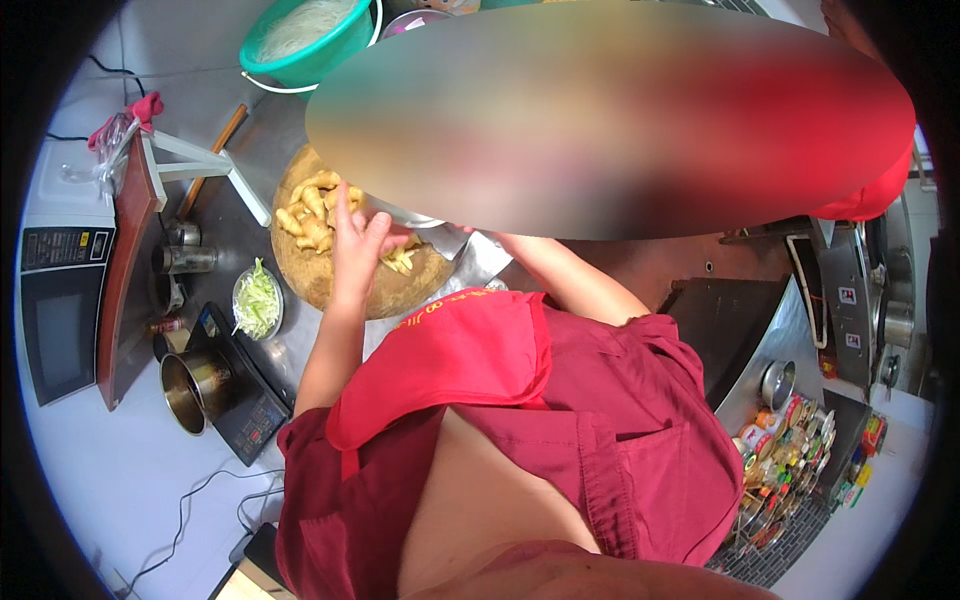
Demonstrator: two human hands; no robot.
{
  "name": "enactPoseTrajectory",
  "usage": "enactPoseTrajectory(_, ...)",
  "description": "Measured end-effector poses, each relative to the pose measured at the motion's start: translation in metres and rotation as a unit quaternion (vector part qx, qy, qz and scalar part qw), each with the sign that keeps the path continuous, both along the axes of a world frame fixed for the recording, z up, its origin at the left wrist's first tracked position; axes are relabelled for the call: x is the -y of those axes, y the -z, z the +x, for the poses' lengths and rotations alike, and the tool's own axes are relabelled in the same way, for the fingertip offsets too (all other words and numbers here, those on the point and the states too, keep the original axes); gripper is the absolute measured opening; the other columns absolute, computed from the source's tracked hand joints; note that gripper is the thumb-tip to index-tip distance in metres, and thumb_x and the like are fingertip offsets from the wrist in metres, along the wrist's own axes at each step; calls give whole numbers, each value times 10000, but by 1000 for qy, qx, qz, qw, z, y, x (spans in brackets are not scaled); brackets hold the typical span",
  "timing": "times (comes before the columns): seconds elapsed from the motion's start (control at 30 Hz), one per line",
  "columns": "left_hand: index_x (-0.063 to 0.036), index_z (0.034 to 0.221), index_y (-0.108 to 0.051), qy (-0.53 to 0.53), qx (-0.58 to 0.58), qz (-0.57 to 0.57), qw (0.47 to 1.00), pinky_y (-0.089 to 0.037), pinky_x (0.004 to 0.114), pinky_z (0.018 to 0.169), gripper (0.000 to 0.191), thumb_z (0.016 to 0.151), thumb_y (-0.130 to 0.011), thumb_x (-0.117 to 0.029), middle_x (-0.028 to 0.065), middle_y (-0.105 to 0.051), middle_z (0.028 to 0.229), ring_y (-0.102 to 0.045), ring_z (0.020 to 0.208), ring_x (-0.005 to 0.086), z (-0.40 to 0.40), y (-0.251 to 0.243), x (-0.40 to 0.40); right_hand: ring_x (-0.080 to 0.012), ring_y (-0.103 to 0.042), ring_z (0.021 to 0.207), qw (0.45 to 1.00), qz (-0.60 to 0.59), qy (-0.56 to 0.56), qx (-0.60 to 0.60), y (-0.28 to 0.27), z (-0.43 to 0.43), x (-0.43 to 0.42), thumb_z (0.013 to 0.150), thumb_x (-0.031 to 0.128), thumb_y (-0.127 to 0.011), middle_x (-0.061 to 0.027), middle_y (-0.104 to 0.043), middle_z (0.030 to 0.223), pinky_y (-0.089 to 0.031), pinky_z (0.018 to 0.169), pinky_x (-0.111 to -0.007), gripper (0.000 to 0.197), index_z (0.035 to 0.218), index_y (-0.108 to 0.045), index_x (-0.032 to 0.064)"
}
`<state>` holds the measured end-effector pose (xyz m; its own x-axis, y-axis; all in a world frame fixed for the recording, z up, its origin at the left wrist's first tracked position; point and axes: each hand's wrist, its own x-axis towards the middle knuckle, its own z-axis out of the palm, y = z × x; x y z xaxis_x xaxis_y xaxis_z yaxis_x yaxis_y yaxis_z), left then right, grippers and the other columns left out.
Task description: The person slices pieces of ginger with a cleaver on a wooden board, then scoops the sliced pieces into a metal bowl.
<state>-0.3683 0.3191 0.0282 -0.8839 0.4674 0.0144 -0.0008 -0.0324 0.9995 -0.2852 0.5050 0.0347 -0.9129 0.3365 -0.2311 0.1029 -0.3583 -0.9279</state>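
Note:
My left hand is raised over a round wooden chopping board, fingers apart, with nothing seen in it. Beside its fingers lies a heap of whole ginger roots. Cut pieces of ginger rest on the board to the right of that hand. A large blurred patch covers most of my right hand; only the wrist and a trace of fingertips show. Whether it holds anything is hidden. Under the blur's lower edge shows a pale, shiny curved rim, perhaps of a bowl.
Left of the board stands a bowl of shredded pale green vegetable. A metal pot is near an induction cooker. A green bucket holds thin pale noodles. A microwave is far left; seasoning containers crowd the right.

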Motion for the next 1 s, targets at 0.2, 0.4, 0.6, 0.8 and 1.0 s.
enactPoseTrajectory(0.2, 42, 1258, -337, -28, 305, 97, 947, -523, 461, 800, 468, 815, -481, 2, 185, -492, 1191, -559, 1027, 315, 2, 21, 44, -147, -597, 572, 981, 116, -155, -33, -31, 1, 7, 836, 186, -588, -79, -628, 722, -503, 510, -269, 224, 938, -578, -13)
enactPoseTrajectory(0.4, 56, 1238, -355, -34, 324, 132, 936, -503, 486, 832, 435, 810, -431, 42, 204, -508, 1169, -561, 1023, 343, 11, 15, 60, -318, -556, 1012, 689, 656, -176, 251, 101, -32, -102, 708, 181, -659, -151, -507, 1196, -452, 860, -408, 510, 1174, -478, 81)
enactPoseTrajectory(0.6, 35, 1246, -374, -35, 330, 115, 936, -476, 483, 876, 423, 827, -432, 25, 201, -519, 1173, -553, 1041, 345, 12, 10, 55, -341, -546, 1030, 734, 633, -69, 236, 151, -45, -102, 647, 292, -725, -178, -498, 1227, -455, 841, -415, 639, 1198, -476, 85)
enactPoseTrajectory(0.8, 57, 1267, -337, -57, 307, 109, 944, -467, 498, 886, 444, 830, -412, 33, 214, -486, 1211, -530, 1071, 355, 10, 5, 51, -191, -615, 856, 968, 174, -37, 174, 129, -27, -142, 775, 348, -663, -94, -640, 905, -475, 748, -299, 444, 1064, -569, 24)
enactPoseTrajectory(1.0, 54, 1249, -356, -58, 317, 132, 937, -498, 467, 839, 429, 825, -415, 33, 205, -495, 1193, -541, 1051, 338, 4, 16, 44, -168, -580, 861, 989, -130, -38, -55, 54, 4, -134, 720, 34, -648, -76, -585, 974, -475, 775, -300, 481, 1163, -462, 3)
